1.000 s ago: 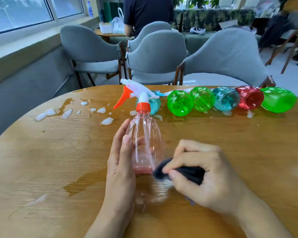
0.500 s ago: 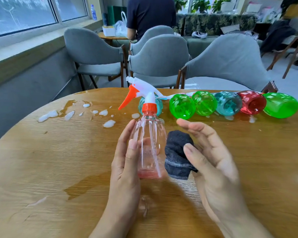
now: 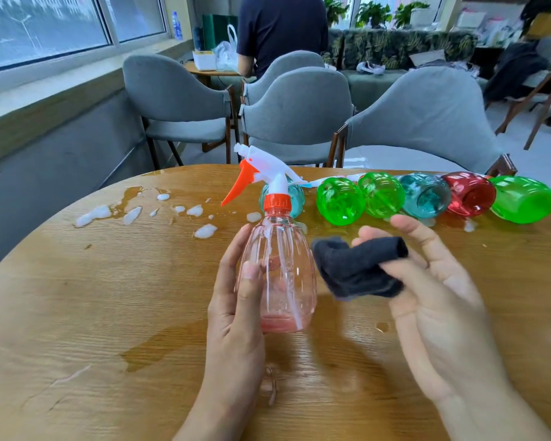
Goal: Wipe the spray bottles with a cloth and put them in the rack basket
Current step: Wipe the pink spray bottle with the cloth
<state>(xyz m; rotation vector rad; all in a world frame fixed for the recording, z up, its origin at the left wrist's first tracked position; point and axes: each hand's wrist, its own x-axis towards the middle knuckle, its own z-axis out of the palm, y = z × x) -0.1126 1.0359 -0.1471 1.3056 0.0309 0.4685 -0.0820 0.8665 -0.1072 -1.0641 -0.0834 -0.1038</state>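
— What is happening at the round wooden surface (image 3: 77, 297)?

— A person's left hand (image 3: 236, 300) is gripping a clear pink spray bottle (image 3: 280, 268) upright on it, thumb and fingers curled round the body. The bottle's orange trigger and white nozzle head (image 3: 258, 173) are pointing left, and white streaks are running down its side.

— And the other hand?

— The right hand (image 3: 436, 300) is holding a dark grey cloth (image 3: 357, 268) just beside the bottle, thumb pinching the folded cloth against the fingers while the fingertips are stretching out loosely. The cloth is not touching the bottle.

— What is lying around them?

— Behind, a row of bottles is lying on its side along the far edge: a teal one (image 3: 296, 198) partly hidden by the pink bottle's neck, two green bottles (image 3: 360, 198), a teal bottle (image 3: 425, 195), a red bottle (image 3: 469, 194) and another green one (image 3: 522, 198). White foam blobs (image 3: 134, 214) and a wet patch (image 3: 159, 348) are sitting on the left of the surface. Grey chairs (image 3: 296, 113) are standing beyond, and a person in a dark shirt (image 3: 280, 30) is standing at the back.
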